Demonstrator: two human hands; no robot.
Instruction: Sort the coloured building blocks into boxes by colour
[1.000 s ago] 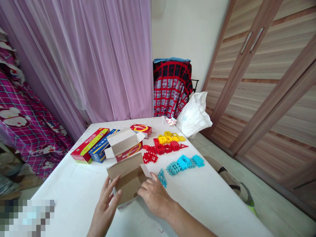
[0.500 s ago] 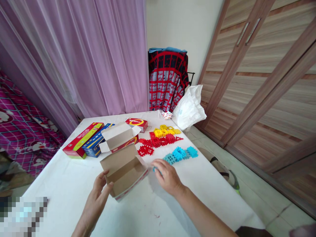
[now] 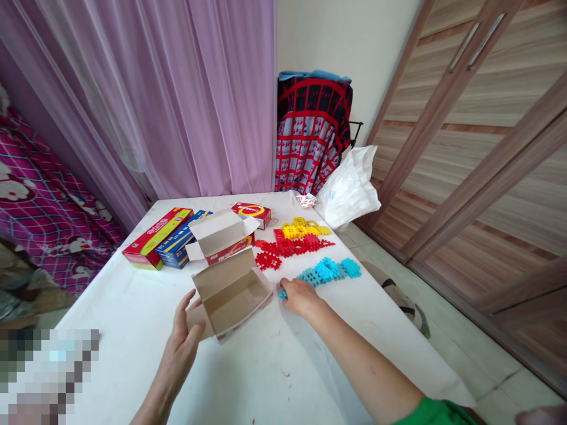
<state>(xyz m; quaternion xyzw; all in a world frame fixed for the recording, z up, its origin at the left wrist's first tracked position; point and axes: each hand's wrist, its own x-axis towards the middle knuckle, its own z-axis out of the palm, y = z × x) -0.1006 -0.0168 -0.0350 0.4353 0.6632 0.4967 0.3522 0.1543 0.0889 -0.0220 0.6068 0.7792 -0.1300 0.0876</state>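
An open cardboard box (image 3: 237,304) with a brown inside lies in front of me, its lid tipped back. Beside its left end flap is my left hand (image 3: 182,330), fingers and thumb apart; whether it touches the flap is hard to tell. To the right of the box, my right hand (image 3: 299,295) is closed on a small blue plastic building piece (image 3: 282,293), low at the tabletop. Just beyond that hand runs a row of blue interlocking pieces (image 3: 328,269). Red pieces (image 3: 290,245) and yellow pieces (image 3: 305,228) lie in rows farther back.
A second open box (image 3: 221,236) stands behind the first, with a red-and-green box (image 3: 157,239) and a blue box (image 3: 183,242) to its left. A small red box (image 3: 252,213) is at the back. A white plastic bag (image 3: 348,189) sits at the far right corner of the white-covered table (image 3: 133,330).
My right hand has lowered toward the tabletop with the blue piece, near the blue row. My left hand's fingers have loosened from the box's edge. The view has shifted slightly.
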